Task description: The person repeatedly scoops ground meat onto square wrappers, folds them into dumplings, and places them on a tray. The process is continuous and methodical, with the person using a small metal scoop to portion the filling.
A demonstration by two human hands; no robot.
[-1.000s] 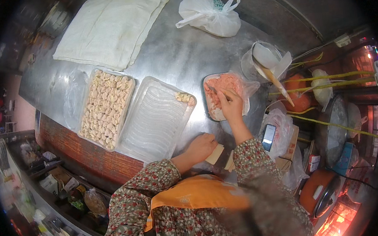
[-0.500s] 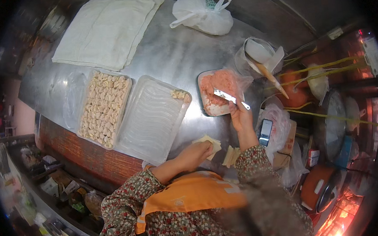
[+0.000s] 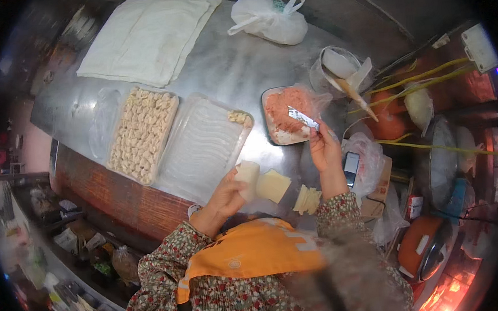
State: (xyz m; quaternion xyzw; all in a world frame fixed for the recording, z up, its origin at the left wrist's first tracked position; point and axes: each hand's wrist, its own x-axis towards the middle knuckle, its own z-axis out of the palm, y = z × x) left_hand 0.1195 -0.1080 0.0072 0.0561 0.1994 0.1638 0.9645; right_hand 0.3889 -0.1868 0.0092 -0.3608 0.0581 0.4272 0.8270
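Observation:
My left hand (image 3: pixel 226 196) pinches a pale, thin dough wrapper (image 3: pixel 249 176), raised beside a stack of square wrappers (image 3: pixel 273 185). More wrappers (image 3: pixel 307 200) lie in a narrow row to the right of that stack. In my right hand (image 3: pixel 325 150) is a flat metal spatula (image 3: pixel 300 116), its blade over the pink minced meat (image 3: pixel 285 108). The meat fills much of a white tray (image 3: pixel 283 137). To the left, a clear plastic tray (image 3: pixel 200 153) has a few folded dumplings (image 3: pixel 240 118) in its far right corner.
A second tray full of dumplings (image 3: pixel 143 134) stands further left. White cloths (image 3: pixel 148 41) and a tied white bag (image 3: pixel 271 21) lie at the back. On the right are a plastic tub (image 3: pixel 340 68), a phone (image 3: pixel 351 167), yellow cords (image 3: pixel 442 145) and an orange pot (image 3: pixel 419 242).
My left hand has moved left, lifting a wrapper away from the stack, which now shows more fully. My right hand has shifted slightly, its spatula blade still over the meat.

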